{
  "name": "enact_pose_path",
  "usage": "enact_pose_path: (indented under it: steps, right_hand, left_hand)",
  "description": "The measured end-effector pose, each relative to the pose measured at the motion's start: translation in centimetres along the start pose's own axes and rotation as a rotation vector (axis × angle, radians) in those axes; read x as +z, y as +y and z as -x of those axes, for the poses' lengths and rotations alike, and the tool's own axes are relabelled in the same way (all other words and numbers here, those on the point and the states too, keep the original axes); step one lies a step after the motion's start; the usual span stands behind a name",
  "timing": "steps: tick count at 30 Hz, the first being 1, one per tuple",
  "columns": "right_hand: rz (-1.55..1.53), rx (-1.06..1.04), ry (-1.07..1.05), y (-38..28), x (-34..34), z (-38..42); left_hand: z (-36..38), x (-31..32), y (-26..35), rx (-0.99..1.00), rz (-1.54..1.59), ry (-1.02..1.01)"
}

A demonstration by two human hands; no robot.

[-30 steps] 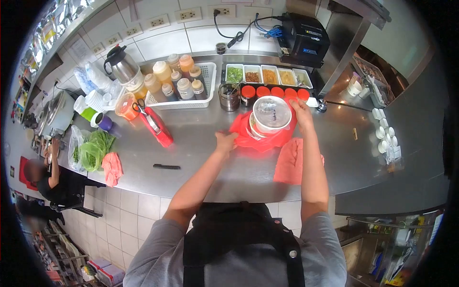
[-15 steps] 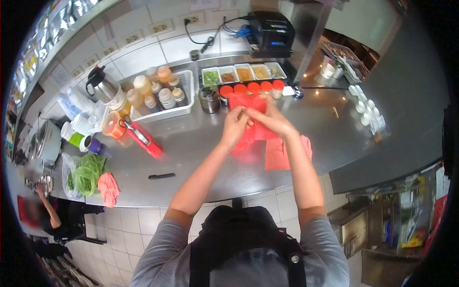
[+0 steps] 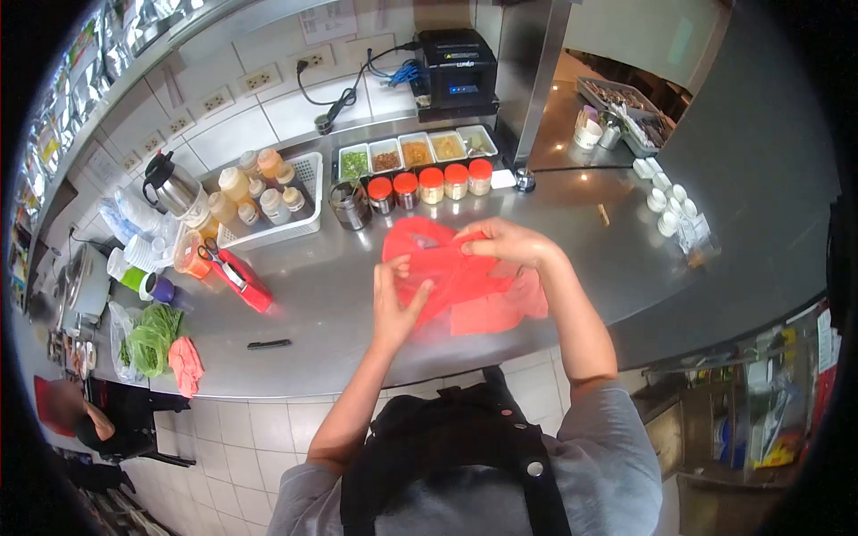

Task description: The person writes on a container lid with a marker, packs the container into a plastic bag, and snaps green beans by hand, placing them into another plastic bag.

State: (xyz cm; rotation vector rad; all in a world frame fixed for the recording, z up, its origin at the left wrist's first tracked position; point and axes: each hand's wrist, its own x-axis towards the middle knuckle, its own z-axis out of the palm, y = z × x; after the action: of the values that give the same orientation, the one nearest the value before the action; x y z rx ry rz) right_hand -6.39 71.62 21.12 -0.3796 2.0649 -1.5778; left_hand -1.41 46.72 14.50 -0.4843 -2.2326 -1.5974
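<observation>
With right hand (image 3: 514, 243), pinched the right side of a red plastic bag (image 3: 438, 268) between thumb and fingers, on the near side of the red-lidded jars (image 3: 432, 185). Held left hand (image 3: 393, 308) half open at the bag's left edge, likewise nearer than the jars; could not tell whether gripping film or merely touching. Probably needed a light, even pinch to avoid tearing, well short of the jars, without snagging the pink cloth (image 3: 487, 315) partly hidden by red folds.
</observation>
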Motion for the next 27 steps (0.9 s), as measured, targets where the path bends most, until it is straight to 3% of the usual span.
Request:
enact_pose_path:
  steps: [4, 7, 10, 12, 14, 16, 20, 22, 23, 25, 26, 27]
  right_hand:
    - [0.085, -0.091, 0.155, -1.4, -3.3, 4.9]
    - [-0.161, -0.210, 0.164, -0.1, -7.5, 7.2]
    - [0.049, -0.126, 0.156, -1.5, -10.0, 10.1]
    - [0.263, -0.201, 0.159, -2.2, -10.4, 11.7]
    - [0.414, 0.008, 0.102, -2.6, -11.6, 13.1]
    - [0.751, -0.325, 0.245, 0.3, -12.8, 14.2]
    - [0.949, -0.167, 0.437, 3.3, -13.8, 15.1]
    - [0.161, -0.302, 0.132, 4.6, -15.2, 14.9]
    - [0.162, -0.302, 0.133, 4.8, -16.0, 15.1]
    - [-0.191, -0.112, 0.174, 4.2, -17.4, 15.7]
    - [-0.187, -0.114, 0.171, 3.6, -18.0, 15.9]
    - [-0.260, -0.205, 0.328, 2.7, -18.5, 15.9]
  left_hand:
    - [1.1, 5.3, 2.2, 0.057, -0.152, -0.001]
    - [1.7, 10.2, 2.9, -0.041, -0.001, 0.029]
    - [1.7, 15.6, 5.1, -0.072, 0.099, 0.048]
    - [1.4, 18.9, 5.0, 0.066, -0.078, 0.009]
    - [0.9, 21.1, 5.2, -0.023, 0.013, 0.019]
    - [0.3, 22.6, 5.6, -0.102, 0.108, 0.022]
    - [-0.3, 24.7, 5.8, -0.064, 0.258, 0.015]
    - [-1.0, 25.5, 6.3, -0.066, 0.286, 0.005]
    - [-0.9, 25.8, 6.7, -0.084, 0.303, 0.019]
    - [-0.4, 26.0, 7.8, -0.112, 0.322, 0.036]
    - [-0.3, 25.8, 8.2, -0.087, 0.287, 0.089]
    - [-0.3, 25.6, 8.3, -0.059, 0.251, 0.143]
